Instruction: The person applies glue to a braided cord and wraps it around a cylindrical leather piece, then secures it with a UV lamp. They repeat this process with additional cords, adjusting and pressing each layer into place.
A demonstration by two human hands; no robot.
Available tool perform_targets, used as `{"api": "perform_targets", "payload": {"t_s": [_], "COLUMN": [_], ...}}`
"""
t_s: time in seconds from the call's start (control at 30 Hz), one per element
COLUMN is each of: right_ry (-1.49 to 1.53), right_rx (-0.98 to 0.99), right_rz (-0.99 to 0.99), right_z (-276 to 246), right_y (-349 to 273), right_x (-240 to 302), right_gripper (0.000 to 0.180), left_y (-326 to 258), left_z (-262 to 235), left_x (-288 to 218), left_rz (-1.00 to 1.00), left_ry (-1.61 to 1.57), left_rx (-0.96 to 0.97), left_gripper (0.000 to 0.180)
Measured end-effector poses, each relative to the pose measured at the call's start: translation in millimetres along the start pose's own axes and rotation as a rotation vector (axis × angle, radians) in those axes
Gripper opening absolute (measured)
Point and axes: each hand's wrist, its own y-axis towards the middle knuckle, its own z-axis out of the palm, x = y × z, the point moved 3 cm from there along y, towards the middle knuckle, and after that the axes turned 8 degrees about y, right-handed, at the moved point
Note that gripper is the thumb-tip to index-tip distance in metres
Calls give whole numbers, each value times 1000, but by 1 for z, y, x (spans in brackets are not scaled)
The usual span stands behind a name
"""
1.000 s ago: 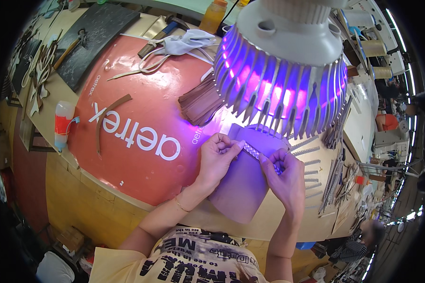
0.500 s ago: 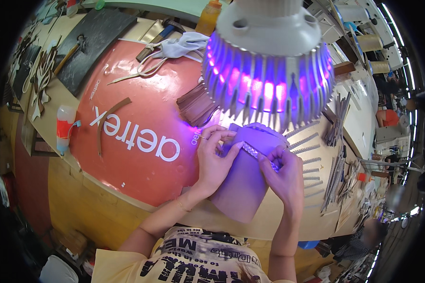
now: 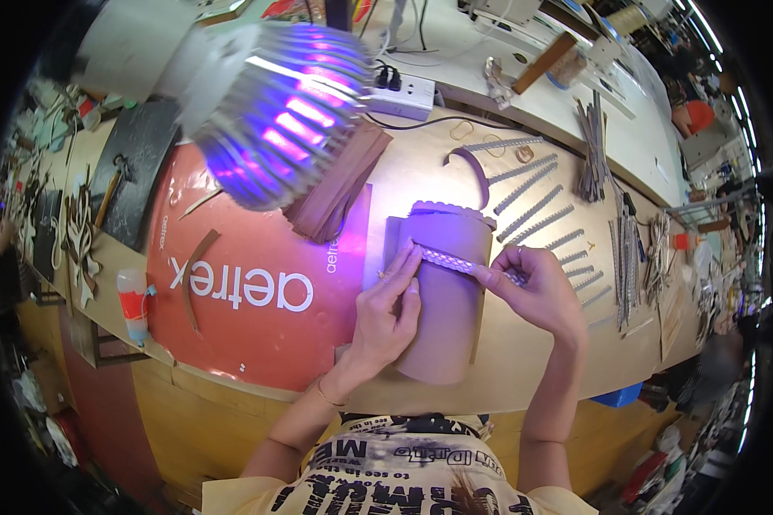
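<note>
A curved, brown-grey sheet-covered form (image 3: 438, 343) rests on the table in front of me. Across its upper part lies a narrow braided strip (image 3: 448, 262), shiny under the purple light. My left hand (image 3: 390, 316) presses its closed fingertips onto the strip's left end, the thumb tucked close to the index finger. At the other end, my right hand (image 3: 537, 287) pinches the strip between thumb and fingers, and a short tail of it shows under the palm. Behind the form's top edge runs a scalloped edge of strips (image 3: 451, 209).
A finned lamp (image 3: 283, 116) with purple light hangs at the upper left. Brown strips (image 3: 339, 184) lie stacked beneath it on a red sheet (image 3: 232, 335). Several braided strips (image 3: 532, 210) are spread at the right. A red-and-white bottle (image 3: 133, 305) stands far left.
The view has shifted, so the lamp appears farther left. My left fingers have straightened onto the strip's end. My right hand has moved rightward along with the strip, which lies flatter.
</note>
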Motion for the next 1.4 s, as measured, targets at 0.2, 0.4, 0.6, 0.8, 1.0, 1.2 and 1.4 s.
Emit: {"api": "perform_targets", "payload": {"t_s": [0.2,0.4,0.6,0.8,1.0,1.2,1.4], "right_ry": [289,411,443,493,491,693,895], "right_rx": [46,7,7,22,90,24,82], "right_rz": [20,-76,-65,-86,30,108,156], "right_z": [3,14,16,18,17,26,33], "right_y": [-9,-10,-8,-7,-7,-18,-23], "right_x": [-28,-42,-51,-52,-60,-89,-107], "right_gripper": [34,32,32,32,28,27,25], "left_y": [2,4,5,3,2,1,0], "left_z": [3,5,5,7,7,6,6], "left_x": [-2,-2,-2,0,1,1,2], "left_rz": [13,27,28,11,6,-11,-39], "left_ry": [50,70,105,112,102,161,190], "left_rx": [8,12,23,22,15,42,75], "left_gripper": [41,41,40,40,41,40,42]}}
